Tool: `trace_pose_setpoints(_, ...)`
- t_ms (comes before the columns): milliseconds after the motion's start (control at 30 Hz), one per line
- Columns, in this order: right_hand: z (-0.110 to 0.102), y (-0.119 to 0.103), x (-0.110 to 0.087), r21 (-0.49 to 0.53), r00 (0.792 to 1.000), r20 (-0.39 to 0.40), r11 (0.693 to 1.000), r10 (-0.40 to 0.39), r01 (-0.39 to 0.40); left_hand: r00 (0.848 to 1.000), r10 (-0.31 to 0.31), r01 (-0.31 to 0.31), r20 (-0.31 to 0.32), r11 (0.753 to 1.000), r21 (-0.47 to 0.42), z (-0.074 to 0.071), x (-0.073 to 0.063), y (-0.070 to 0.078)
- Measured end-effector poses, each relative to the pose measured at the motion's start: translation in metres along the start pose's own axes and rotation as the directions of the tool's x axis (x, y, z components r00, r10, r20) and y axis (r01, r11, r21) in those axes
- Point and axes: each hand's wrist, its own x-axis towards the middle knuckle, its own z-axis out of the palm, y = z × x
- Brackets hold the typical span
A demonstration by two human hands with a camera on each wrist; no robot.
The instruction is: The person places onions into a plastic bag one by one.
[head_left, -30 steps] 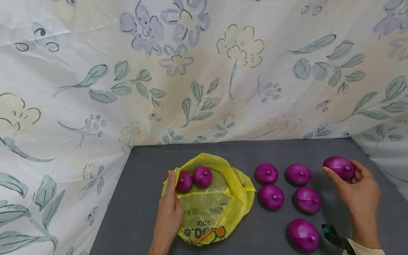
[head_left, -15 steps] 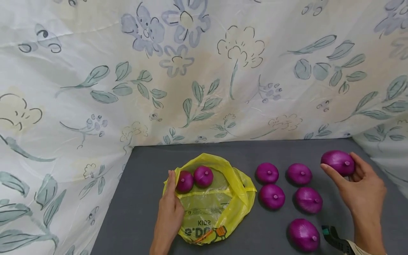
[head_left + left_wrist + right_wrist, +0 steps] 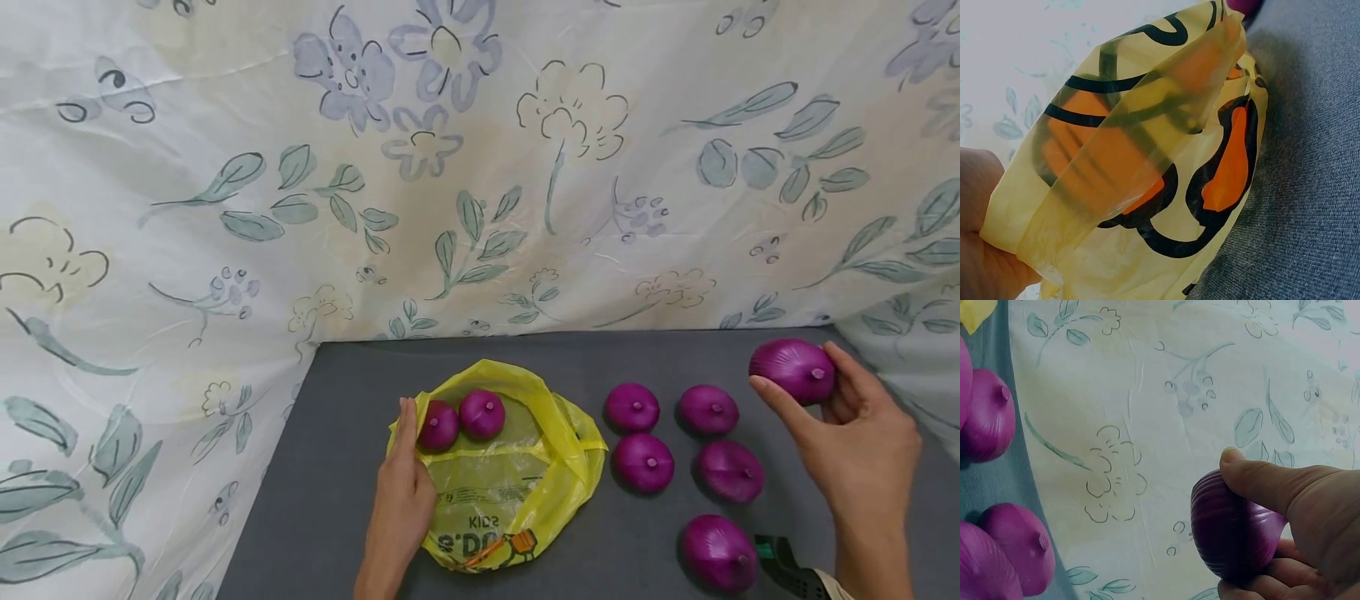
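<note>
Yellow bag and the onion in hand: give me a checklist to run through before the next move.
1. Right hand grips an onion: ok.
2. Mouth of the yellow bag open: ok.
3. Room in the bag beside the two onions inside: ok.
4. Left hand pinching the bag's left edge: cannot tell; its hold is partly hidden.
5. Held onion over the bag: not ok; it is off to the right, beyond five loose onions.
6. Enough height to clear those: cannot tell.

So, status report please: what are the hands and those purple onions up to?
Right hand grips one onion, off the table. Left hand touches yellow bag, two onions inside. Five more onions between, likely low enough to pass over.
</note>
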Motion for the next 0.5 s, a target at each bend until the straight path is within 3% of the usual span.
trace_pose_setpoints(267, 0.004, -0.009, -0.014, 0.048, 0.999, 0.047, 0.999, -0.006, 0.004, 1.000, 0.019, -0.019, -0.010, 1.000, 0.021, 0.002, -0.001, 0.000)
trace_pose_setpoints(500, 0.015, -0.022, -0.027, 0.061, 0.989, 0.123, 0.995, -0.084, 0.077, 1.000, -0.003, 0.003, -0.003, 1.000, 0.009, 0.000, -0.003, 0.002)
